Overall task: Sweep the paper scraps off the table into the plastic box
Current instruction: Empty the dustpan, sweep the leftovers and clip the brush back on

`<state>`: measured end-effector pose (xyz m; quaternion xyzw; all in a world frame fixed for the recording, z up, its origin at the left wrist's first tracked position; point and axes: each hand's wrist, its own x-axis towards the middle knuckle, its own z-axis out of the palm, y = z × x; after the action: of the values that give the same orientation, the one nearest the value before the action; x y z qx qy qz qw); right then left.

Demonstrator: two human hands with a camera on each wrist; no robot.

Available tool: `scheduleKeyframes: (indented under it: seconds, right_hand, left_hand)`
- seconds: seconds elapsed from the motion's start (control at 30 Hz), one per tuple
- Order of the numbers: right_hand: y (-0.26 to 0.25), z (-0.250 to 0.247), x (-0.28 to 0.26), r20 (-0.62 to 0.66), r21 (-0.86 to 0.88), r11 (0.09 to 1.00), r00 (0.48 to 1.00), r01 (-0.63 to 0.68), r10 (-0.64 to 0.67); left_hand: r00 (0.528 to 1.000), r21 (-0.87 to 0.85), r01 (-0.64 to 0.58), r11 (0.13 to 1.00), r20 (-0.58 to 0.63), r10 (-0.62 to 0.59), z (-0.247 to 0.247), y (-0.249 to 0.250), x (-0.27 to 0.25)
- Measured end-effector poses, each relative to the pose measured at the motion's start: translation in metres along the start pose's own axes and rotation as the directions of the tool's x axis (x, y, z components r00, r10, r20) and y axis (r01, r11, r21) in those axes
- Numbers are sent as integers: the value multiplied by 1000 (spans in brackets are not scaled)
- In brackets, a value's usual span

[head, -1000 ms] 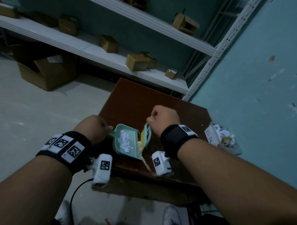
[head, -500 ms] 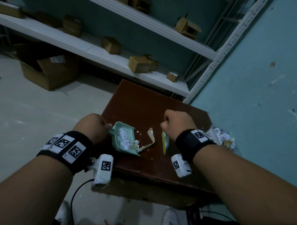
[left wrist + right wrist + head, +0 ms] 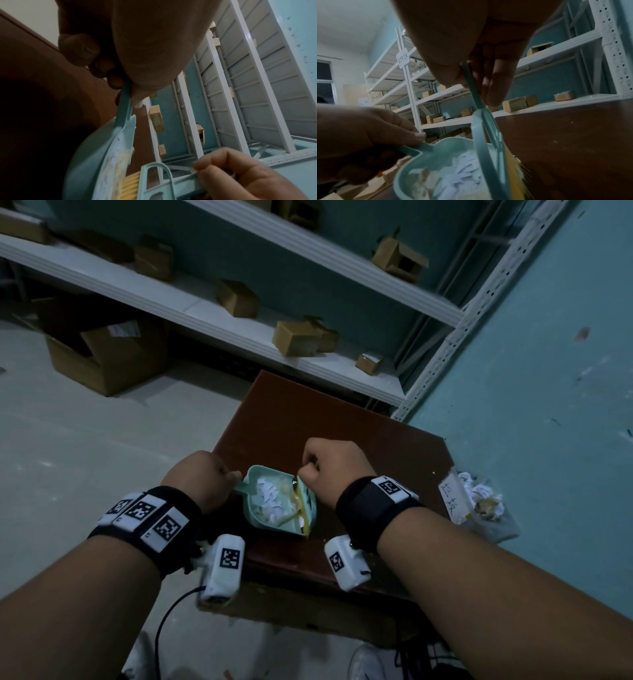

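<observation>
Teal plastic is meeting teal plastic in the head view: the left hand (image 3: 202, 479) is gripping the short handle of the dustpan (image 3: 274, 501), while the right hand (image 3: 334, 465), fisted, is holding the brush (image 3: 306, 503) upright against the pan's open mouth, its yellow bristles closing that edge. Paper scraps (image 3: 269, 501) are lying heaped inside the pan, just in front of the left knuckles and directly beside the right fist. Beyond the right wrist, off the table (image 3: 342, 419) edge toward the blue wall, the plastic box (image 3: 479, 508) is sitting with crumpled paper already in it; it is lying well to the outer side of the right hand and farther from the left, so I judge the pan will have to be carried across in front of the right arm to be tipped. From the left wrist, curled fingers (image 3: 80, 50) and thumb are pinching the pan's handle, which is running away from the palm toward the pan's body, and the brush frame is standing at the far rim. From the right wrist, the fingers (image 3: 494, 81) are wrapping the thin brush handle, whose long axis is dropping straight down from the palm to the pan's lip, with the scraps resting behind it on the side toward the other hand.
</observation>
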<state>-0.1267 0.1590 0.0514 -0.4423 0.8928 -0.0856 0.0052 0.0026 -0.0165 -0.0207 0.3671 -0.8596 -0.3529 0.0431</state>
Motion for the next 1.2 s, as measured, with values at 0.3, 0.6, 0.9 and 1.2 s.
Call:
scheduleKeyframes:
  seconds: [0.3,0.6,0.9,1.2]
  right_hand:
    - [13,-20,-18,-128,68,996,991,53,-44]
    - [98,-18,-83,-471,477,854,760,-208,448]
    - [174,-48,-100,-488,832,555,464,-10,739]
    - [261,-81,-140,-528,848,528,187,58,828]
  left_hand:
    - [999,-241,47,969,18,-44,9,-3,-1]
    - [997,-384,78,920,54,-62,22,20,-1]
    - [995,-501,100,860,77,-71,43,63,1]
    - [984,-526,15,850,160,82,81,178,25]
